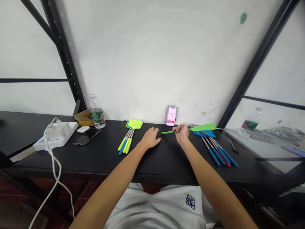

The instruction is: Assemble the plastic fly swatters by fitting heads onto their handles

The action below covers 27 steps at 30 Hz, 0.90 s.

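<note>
My right hand [182, 133] is closed around the shaft of a green fly swatter [203, 127]. The swatter lies sideways, its leaf-like head to the right and its green handle end pointing left. My left hand [150, 138] rests on the black table, empty, with its fingers loosely apart, a little left of that handle end. Farther left is a bunch of fly swatters [135, 124] with yellow and blue handles. To the right, partly under the green head, lies another bunch of fly swatters [211, 134], mostly blue with a red one among them.
A lit phone [171, 116] leans against the white wall behind my hands. On the left are a water bottle [97, 112], an open cardboard box [84, 117], a dark phone [87, 136], a white earphone case [83, 129] and a power strip [57, 135] with cables. Black shelf posts flank the table.
</note>
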{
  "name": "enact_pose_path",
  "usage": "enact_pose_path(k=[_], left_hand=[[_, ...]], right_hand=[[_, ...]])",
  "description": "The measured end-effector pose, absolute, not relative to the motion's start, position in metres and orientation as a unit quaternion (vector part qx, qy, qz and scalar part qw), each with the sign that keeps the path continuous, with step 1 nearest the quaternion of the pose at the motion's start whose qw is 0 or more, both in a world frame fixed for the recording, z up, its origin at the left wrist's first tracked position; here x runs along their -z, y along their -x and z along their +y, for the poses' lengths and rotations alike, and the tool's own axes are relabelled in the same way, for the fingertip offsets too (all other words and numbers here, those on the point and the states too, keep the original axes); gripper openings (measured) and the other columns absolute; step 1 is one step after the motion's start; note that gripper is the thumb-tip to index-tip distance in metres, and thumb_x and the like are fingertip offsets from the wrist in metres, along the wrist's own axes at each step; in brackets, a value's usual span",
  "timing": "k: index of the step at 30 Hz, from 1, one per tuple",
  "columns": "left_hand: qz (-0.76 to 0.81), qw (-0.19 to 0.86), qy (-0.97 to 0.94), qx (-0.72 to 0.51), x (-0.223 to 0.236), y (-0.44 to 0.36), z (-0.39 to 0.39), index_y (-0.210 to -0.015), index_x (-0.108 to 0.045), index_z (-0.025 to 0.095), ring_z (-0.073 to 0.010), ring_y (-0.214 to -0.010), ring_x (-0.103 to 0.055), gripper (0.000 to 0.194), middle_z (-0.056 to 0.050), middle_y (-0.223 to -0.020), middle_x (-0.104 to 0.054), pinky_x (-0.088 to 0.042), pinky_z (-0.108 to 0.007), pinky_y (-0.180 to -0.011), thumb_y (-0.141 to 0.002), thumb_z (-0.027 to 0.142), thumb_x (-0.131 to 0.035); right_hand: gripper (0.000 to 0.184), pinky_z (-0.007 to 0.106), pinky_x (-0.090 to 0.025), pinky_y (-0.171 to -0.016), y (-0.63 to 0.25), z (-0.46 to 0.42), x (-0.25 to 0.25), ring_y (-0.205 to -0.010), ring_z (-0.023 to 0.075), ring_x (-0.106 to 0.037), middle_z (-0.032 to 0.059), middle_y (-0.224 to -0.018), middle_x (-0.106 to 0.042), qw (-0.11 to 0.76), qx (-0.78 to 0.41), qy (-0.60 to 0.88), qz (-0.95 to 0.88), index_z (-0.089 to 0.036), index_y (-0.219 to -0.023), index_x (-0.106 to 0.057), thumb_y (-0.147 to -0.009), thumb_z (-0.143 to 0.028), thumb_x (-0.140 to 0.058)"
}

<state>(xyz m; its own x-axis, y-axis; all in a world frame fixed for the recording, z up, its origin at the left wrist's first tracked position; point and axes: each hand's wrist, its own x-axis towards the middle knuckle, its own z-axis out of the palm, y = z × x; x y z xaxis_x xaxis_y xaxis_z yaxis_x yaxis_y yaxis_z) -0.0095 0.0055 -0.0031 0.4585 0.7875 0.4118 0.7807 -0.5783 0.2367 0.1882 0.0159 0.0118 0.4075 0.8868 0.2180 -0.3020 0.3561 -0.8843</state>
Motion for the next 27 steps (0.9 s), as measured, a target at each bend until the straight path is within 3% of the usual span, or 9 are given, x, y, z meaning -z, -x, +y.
enact_pose_path(k=[8,13,17,21,27], left_hand=[[0.411,0.005,-0.864,-0.291,-0.002,0.007,0.002,-0.112,-0.058,0.022,-0.024,-0.104,-0.054,0.032,-0.008,-0.11,-0.059,-0.044,-0.036,-0.092,-0.086,0.039,-0.06],[0.396,0.016,-0.864,-0.31,-0.005,0.006,-0.003,-0.11,-0.06,0.021,-0.0233,-0.102,-0.056,0.028,-0.008,-0.107,-0.061,-0.045,-0.036,-0.09,-0.09,0.039,-0.053],[0.394,0.05,-0.865,-0.307,-0.002,0.004,-0.001,-0.105,-0.061,0.021,-0.0217,-0.095,-0.06,0.023,-0.007,-0.101,-0.064,-0.047,-0.034,-0.085,-0.09,0.034,-0.05],[0.372,0.067,-0.874,-0.306,0.002,0.003,0.002,-0.097,-0.062,0.02,-0.0198,-0.087,-0.061,0.019,-0.006,-0.093,-0.066,-0.047,-0.031,-0.079,-0.09,0.025,-0.045],[0.378,0.058,-0.877,-0.293,0.0,0.004,0.003,-0.093,-0.061,0.02,-0.0199,-0.091,-0.062,0.022,-0.006,-0.092,-0.067,-0.047,-0.031,-0.082,-0.086,0.015,-0.041]], right_hand=[[0.045,0.034,-0.054,-0.072,-0.185,0.01,-0.014,-0.064,0.0188,-0.058,-0.001,-0.05,-0.032,0.654,-0.462,0.413,-0.433,-0.023,-0.058,-0.03,-0.092,-0.053,-0.028],[0.026,0.033,-0.055,-0.077,-0.171,0.003,-0.013,-0.072,0.018,-0.064,0.0027,-0.06,-0.053,0.625,-0.524,0.386,-0.43,-0.02,-0.061,-0.045,-0.084,-0.033,-0.047],[0.012,0.027,-0.054,-0.062,-0.162,0.001,-0.003,-0.062,0.0155,-0.063,0.0049,-0.065,-0.063,0.542,-0.532,0.447,-0.472,-0.017,-0.066,-0.056,-0.076,-0.021,-0.052],[0.02,0.02,-0.041,-0.043,-0.161,0.004,0.007,-0.048,0.0121,-0.056,0.0041,-0.058,-0.059,0.477,-0.505,0.463,-0.55,-0.015,-0.066,-0.059,-0.081,-0.026,-0.051],[0.029,0.021,-0.036,-0.037,-0.167,0.009,0.01,-0.042,0.0121,-0.052,0.0025,-0.051,-0.055,0.457,-0.493,0.485,-0.559,-0.016,-0.062,-0.055,-0.086,-0.033,-0.05]])
